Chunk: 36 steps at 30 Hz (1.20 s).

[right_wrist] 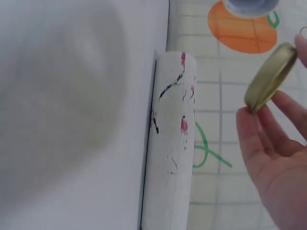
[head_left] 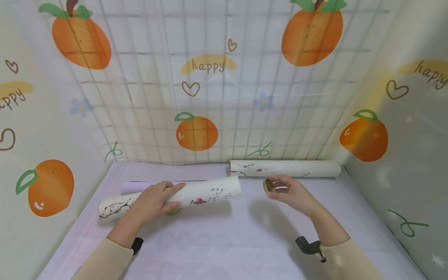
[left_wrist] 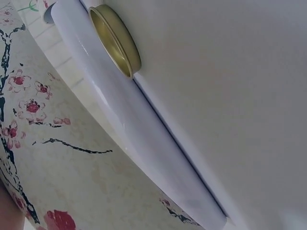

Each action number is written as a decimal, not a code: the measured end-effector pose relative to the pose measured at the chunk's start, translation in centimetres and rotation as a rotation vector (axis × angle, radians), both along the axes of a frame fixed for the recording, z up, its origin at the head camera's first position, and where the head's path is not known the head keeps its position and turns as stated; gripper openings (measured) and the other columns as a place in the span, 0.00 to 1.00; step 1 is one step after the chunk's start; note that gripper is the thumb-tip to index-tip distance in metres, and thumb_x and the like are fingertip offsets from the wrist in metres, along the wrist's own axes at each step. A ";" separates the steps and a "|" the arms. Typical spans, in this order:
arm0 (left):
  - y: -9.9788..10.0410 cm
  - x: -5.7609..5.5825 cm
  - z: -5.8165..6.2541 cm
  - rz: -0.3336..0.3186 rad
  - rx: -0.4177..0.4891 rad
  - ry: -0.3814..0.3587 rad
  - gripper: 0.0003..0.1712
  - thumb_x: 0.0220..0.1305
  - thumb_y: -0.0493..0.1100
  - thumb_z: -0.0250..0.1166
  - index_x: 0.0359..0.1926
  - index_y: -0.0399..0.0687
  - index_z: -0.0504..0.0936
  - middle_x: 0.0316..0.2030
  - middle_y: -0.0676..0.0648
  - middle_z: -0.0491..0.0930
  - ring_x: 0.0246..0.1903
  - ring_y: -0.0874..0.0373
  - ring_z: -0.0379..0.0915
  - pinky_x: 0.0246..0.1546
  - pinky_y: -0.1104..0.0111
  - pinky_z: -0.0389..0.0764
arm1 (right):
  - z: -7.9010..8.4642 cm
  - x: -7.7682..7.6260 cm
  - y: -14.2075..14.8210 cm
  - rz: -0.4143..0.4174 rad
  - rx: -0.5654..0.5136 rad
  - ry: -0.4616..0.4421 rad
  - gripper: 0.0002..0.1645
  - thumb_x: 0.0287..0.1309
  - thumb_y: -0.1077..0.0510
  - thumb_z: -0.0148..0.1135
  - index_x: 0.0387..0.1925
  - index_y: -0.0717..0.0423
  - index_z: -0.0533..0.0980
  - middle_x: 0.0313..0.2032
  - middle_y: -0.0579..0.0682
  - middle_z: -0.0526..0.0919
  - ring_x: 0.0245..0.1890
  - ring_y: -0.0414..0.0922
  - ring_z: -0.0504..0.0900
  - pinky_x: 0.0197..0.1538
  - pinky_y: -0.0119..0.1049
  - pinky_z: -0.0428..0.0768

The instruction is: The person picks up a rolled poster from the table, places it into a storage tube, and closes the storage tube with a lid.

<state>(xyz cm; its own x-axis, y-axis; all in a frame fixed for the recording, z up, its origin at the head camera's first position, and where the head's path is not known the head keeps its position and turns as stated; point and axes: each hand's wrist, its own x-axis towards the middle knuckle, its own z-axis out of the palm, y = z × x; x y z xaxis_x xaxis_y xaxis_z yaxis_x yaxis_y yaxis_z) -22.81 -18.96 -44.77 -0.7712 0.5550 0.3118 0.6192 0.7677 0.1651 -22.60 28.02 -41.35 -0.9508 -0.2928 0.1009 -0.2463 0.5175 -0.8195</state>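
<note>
My left hand [head_left: 152, 200] grips a white cardboard tube [head_left: 210, 192] printed with plum blossoms, tilted with its right end raised; its shadow falls on the table below. Between the thumb and fingers of my right hand [head_left: 290, 192] is a gold round cap [head_left: 268, 187], held on edge, a short gap from the tube's right end. The right wrist view shows this cap's shallow rim side-on [right_wrist: 269, 76]. A second gold cap [head_left: 173, 211] peeks out below the left hand, mostly hidden in the head view; the left wrist view shows this cap [left_wrist: 115, 40] whole, hollow side visible.
Another blossom-printed tube [head_left: 285, 168] lies along the back right of the table. A pale purple roll [left_wrist: 120, 120] lies behind the held tube. Cloth walls with orange prints enclose the purple-covered table [head_left: 210, 249] at the back and sides.
</note>
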 end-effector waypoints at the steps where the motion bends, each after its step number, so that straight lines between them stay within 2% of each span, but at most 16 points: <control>1: 0.0 0.0 0.0 0.001 -0.002 -0.002 0.37 0.66 0.63 0.63 0.74 0.68 0.66 0.52 0.50 0.77 0.45 0.53 0.76 0.50 0.55 0.77 | 0.0 0.0 -0.2 -0.005 -0.013 -0.003 0.38 0.58 0.51 0.74 0.65 0.62 0.71 0.59 0.61 0.77 0.58 0.60 0.78 0.55 0.40 0.81; 7: 0.3 0.0 0.0 0.004 -0.012 -0.015 0.37 0.67 0.64 0.62 0.74 0.68 0.65 0.52 0.50 0.77 0.46 0.53 0.76 0.50 0.55 0.78 | 0.2 0.2 -1.5 -0.013 -0.067 0.000 0.39 0.57 0.53 0.74 0.67 0.61 0.70 0.59 0.62 0.76 0.60 0.61 0.76 0.56 0.39 0.81; 15: 0.5 0.3 0.2 -0.002 0.000 -0.016 0.37 0.66 0.64 0.63 0.74 0.65 0.67 0.52 0.50 0.77 0.46 0.53 0.77 0.49 0.54 0.78 | 0.2 0.3 -2.9 0.033 -0.143 -0.002 0.38 0.57 0.56 0.74 0.66 0.62 0.70 0.58 0.62 0.76 0.60 0.62 0.75 0.55 0.36 0.81; 26: 0.5 0.2 0.1 -0.009 0.004 -0.026 0.37 0.67 0.66 0.61 0.74 0.68 0.65 0.53 0.51 0.76 0.46 0.54 0.76 0.50 0.54 0.78 | -1.1 -0.2 -4.6 0.077 -0.241 0.020 0.38 0.57 0.60 0.73 0.67 0.62 0.69 0.61 0.62 0.74 0.60 0.61 0.74 0.56 0.34 0.80; 31: 0.5 0.2 0.0 -0.023 0.011 -0.004 0.37 0.67 0.66 0.61 0.74 0.67 0.66 0.53 0.51 0.77 0.46 0.54 0.77 0.50 0.55 0.78 | -1.2 -0.2 -5.1 0.109 -0.297 0.043 0.37 0.57 0.64 0.72 0.67 0.66 0.68 0.61 0.63 0.73 0.60 0.59 0.74 0.58 0.34 0.79; 36: 0.6 0.3 0.0 -0.016 0.012 -0.017 0.37 0.66 0.65 0.62 0.74 0.67 0.66 0.52 0.51 0.76 0.46 0.54 0.76 0.50 0.55 0.78 | -1.3 -0.2 -5.5 0.126 -0.310 0.030 0.38 0.58 0.63 0.72 0.67 0.66 0.67 0.61 0.63 0.73 0.60 0.60 0.73 0.58 0.35 0.79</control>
